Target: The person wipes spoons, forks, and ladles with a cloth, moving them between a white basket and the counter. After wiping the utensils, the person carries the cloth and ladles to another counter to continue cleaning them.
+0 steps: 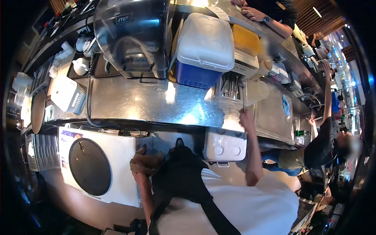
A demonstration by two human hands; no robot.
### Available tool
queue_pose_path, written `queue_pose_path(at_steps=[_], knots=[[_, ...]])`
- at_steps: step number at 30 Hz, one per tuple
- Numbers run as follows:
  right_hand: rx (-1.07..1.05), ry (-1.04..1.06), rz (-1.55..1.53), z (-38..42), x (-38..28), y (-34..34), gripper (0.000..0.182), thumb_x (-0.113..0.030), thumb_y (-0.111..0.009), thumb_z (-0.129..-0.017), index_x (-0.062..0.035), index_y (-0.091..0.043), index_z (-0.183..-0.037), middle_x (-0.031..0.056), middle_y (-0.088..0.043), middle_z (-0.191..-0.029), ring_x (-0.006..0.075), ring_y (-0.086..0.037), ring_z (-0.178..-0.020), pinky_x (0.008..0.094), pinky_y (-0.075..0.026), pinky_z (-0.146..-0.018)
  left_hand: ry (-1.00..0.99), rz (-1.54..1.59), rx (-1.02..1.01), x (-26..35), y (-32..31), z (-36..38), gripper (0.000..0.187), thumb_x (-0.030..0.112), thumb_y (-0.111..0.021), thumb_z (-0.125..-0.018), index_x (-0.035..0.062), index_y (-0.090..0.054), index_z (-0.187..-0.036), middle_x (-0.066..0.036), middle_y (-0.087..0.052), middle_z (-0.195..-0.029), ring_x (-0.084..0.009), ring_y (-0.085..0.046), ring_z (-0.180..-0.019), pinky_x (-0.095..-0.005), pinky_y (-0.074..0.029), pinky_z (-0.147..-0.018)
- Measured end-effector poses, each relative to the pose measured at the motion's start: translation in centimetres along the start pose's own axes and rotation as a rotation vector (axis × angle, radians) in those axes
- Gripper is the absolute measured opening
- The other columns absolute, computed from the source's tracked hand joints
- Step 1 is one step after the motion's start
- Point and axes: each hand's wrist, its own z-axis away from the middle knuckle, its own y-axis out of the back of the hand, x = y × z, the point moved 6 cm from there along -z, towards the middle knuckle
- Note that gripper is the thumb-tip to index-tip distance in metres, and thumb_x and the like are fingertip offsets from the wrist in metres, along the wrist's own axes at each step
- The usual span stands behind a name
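Observation:
My right hand (246, 120) is at the front edge of the steel counter, with its fingers closed on the handle of a translucent plastic scoop (256, 92). The scoop's pale bowl lies above the hand, beside a rack of cutlery (231, 87). My left hand (141, 152) hangs low by the white chest freezer, closed around a crumpled brown cloth (148, 163) that hides most of the fingers. Between my hands, a black apron (178, 172) covers my front. Below my right hand stands a white cooler box (225, 145).
On the steel counter (149, 96) stand a JTC blender enclosure (131, 39), a blue cooler with white lid (205, 43), a yellow-lidded container (246, 38) and a white basket (68, 96). A black round tray (90, 166) rests on the white freezer (127, 164). People stand across and right.

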Motion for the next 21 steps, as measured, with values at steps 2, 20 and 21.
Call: queue_pose_path(at_steps=[2, 20, 21], knots=[[-0.120, 0.062, 0.273, -5.5, -1.0, 1.7, 0.028, -0.020, -0.055, -0.088, 0.0039, -0.056, -0.073, 0.0076, -0.052, -0.053, 0.0181, -0.053, -0.043, 0.0335, -0.040, -0.040, 0.016, 0.025, 0.005, -1.2, 0.9, -0.5, 0.042, 0.037, -0.045, -0.097, 0.0010, -0.061, -0.110, -0.008, -0.063, -0.100, -0.0184, -0.060, -0.091, -0.0326, -0.049, -0.079], [-0.713, 0.585, 0.465, -1.0, -5.1, -10.7, 0.022, -0.023, -0.058, -0.090, -0.0033, -0.066, -0.083, 0.0131, -0.068, -0.080, 0.0237, -0.066, -0.073, 0.0347, -0.051, -0.067, 0.209, -1.215, -0.130, -6.6, 3.9, 2.2, 0.026, 0.021, -0.058, -0.084, -0.0010, -0.070, -0.090, -0.024, -0.068, -0.095, -0.0396, -0.067, -0.087, -0.0442, -0.054, -0.075], [-0.740, 0.415, 0.286, -4.0, -4.2, -9.9, 0.024, -0.024, -0.058, -0.089, -0.0027, -0.067, -0.082, 0.0118, -0.068, -0.076, 0.0204, -0.065, -0.067, 0.0328, -0.051, -0.063, 0.264, -1.478, -0.247, -7.0, 3.5, 2.6, 0.027, 0.023, -0.058, -0.082, 0.0001, -0.070, -0.088, -0.026, -0.066, -0.098, -0.0416, -0.066, -0.089, -0.0464, -0.054, -0.077]])
